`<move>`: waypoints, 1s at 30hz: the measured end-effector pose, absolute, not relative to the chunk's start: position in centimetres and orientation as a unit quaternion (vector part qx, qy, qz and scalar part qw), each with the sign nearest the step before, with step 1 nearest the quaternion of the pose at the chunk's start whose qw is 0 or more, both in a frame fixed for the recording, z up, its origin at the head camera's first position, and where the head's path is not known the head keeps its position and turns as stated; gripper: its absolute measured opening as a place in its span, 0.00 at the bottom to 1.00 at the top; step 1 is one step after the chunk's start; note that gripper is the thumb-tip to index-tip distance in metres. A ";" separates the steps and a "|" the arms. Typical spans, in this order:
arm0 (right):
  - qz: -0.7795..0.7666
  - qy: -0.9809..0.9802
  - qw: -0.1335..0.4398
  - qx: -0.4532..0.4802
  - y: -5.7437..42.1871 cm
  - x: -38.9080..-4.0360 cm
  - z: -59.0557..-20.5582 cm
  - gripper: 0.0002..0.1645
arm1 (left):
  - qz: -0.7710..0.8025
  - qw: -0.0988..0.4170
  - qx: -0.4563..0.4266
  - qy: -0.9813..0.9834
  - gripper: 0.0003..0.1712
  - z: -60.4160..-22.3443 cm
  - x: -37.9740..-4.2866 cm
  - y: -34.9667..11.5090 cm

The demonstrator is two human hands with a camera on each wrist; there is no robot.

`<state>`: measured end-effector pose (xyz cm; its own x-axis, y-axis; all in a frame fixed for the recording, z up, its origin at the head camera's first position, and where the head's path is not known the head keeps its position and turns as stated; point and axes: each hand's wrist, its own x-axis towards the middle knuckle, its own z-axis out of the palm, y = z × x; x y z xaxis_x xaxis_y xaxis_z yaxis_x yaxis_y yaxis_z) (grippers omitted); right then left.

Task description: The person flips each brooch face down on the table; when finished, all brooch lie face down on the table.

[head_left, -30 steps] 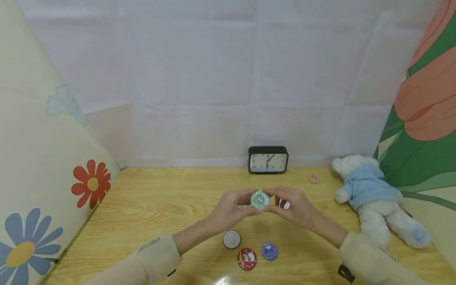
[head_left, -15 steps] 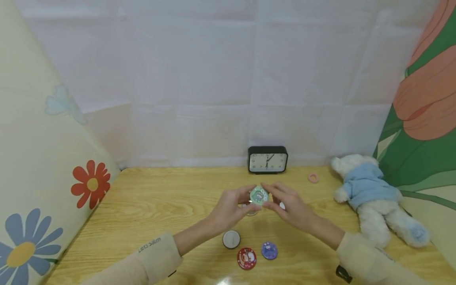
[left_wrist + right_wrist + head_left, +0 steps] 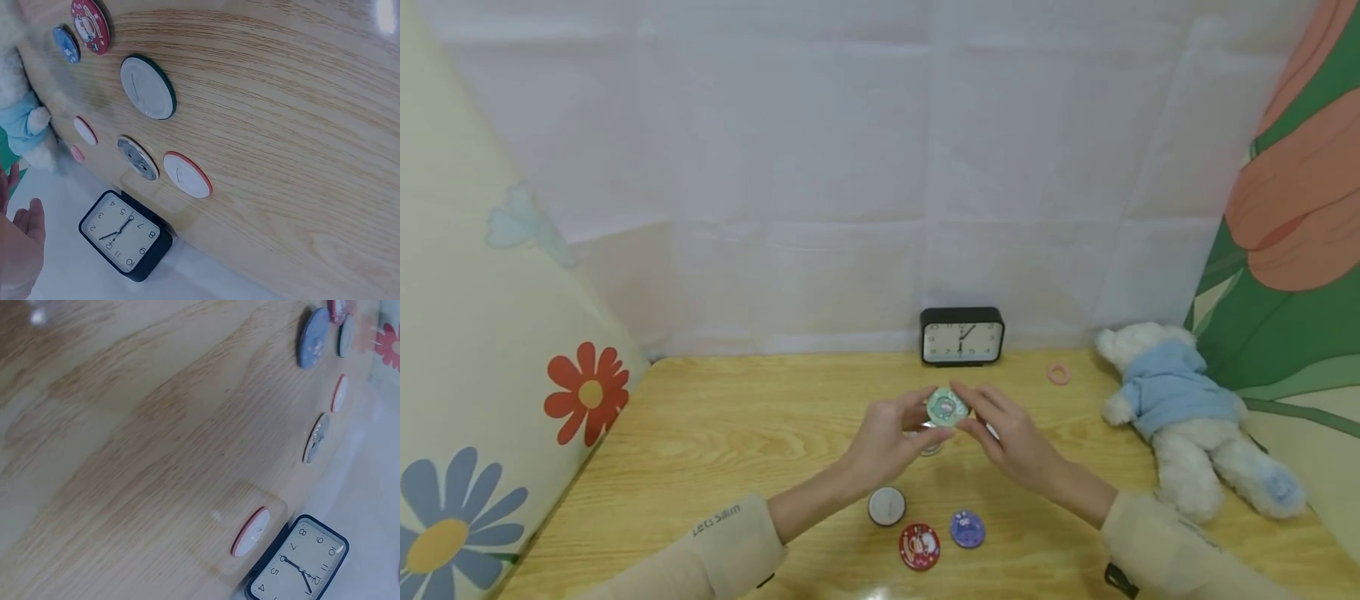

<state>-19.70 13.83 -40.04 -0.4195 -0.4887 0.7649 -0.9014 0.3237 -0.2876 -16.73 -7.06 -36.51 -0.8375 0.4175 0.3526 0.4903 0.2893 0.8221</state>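
Note:
A round green pin badge (image 3: 947, 407) with a cartoon picture is held up over the table between both hands, face toward the head camera. My left hand (image 3: 878, 439) pinches its left edge between thumb and fingers. From the other side, my right hand (image 3: 1021, 439) pinches the right edge. Below the hands lies a silver-backed badge (image 3: 138, 158), mostly covered by the left fingers in the head view. Two white-backed badges with red rims, one (image 3: 187, 175) and another (image 3: 251, 532), lie face down near it. Neither wrist view shows the green badge.
Nearer me lie a white-backed badge (image 3: 887, 506) with a dark rim, a red badge (image 3: 920, 547) and a purple badge (image 3: 967, 529). A black clock (image 3: 962, 337) stands at the back. A pink ring (image 3: 1059, 374) and a plush bear (image 3: 1180, 408) lie right.
Both hands have raised the green badge slightly, up and away from me. The right hand's fingers have shifted along its edge, and more of the silver-backed badge shows below. The other badges have stayed put.

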 end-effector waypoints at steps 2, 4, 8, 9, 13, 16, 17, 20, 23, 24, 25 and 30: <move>0.349 -0.749 0.317 0.466 13.6 -19.7 -40.0 0.26 | -0.515 0.050 -0.284 -0.807 0.30 -36.5 -16.6 -7.0; 0.340 -0.737 0.346 0.471 13.4 -19.7 -39.9 0.23 | -0.502 0.067 -0.285 -0.813 0.27 -36.4 -16.5 -6.9; 0.332 -0.727 0.383 0.463 12.9 -19.7 -39.6 0.19 | -0.481 0.088 -0.286 -0.824 0.21 -36.4 -16.5 -6.9; 0.331 -0.731 0.385 0.456 12.8 -19.7 -39.6 0.18 | -0.476 0.089 -0.286 -0.827 0.20 -36.4 -16.4 -6.9; 0.342 -0.751 0.369 0.427 12.9 -19.6 -39.7 0.19 | -0.447 0.088 -0.287 -0.843 0.19 -36.8 -16.1 -6.9; 0.362 -0.762 0.351 0.407 12.8 -19.5 -39.9 0.18 | -0.417 0.094 -0.290 -0.856 0.20 -36.9 -16.0 -6.8; 0.369 -0.764 0.344 0.401 12.8 -19.4 -39.9 0.17 | -0.406 0.100 -0.294 -0.859 0.20 -37.0 -16.0 -6.8; 0.391 -0.767 0.328 0.389 12.6 -19.3 -40.0 0.10 | -0.374 0.126 -0.307 -0.866 0.22 -37.1 -15.9 -6.9; 0.411 -0.771 0.308 0.376 12.5 -19.2 -40.1 0.08 | -0.347 0.156 -0.330 -0.864 0.27 -37.3 -16.0 -7.0; 0.418 -0.772 0.301 0.372 12.5 -19.2 -40.1 0.09 | -0.339 0.165 -0.338 -0.862 0.29 -37.4 -16.0 -7.0; 0.424 -0.773 0.293 0.369 12.5 -19.2 -40.1 0.09 | -0.331 0.176 -0.346 -0.860 0.30 -37.4 -16.1 -7.0; 0.455 -0.776 0.248 0.359 12.6 -19.0 -40.2 0.12 | -0.296 0.212 -0.374 -0.853 0.32 -37.6 -16.0 -7.1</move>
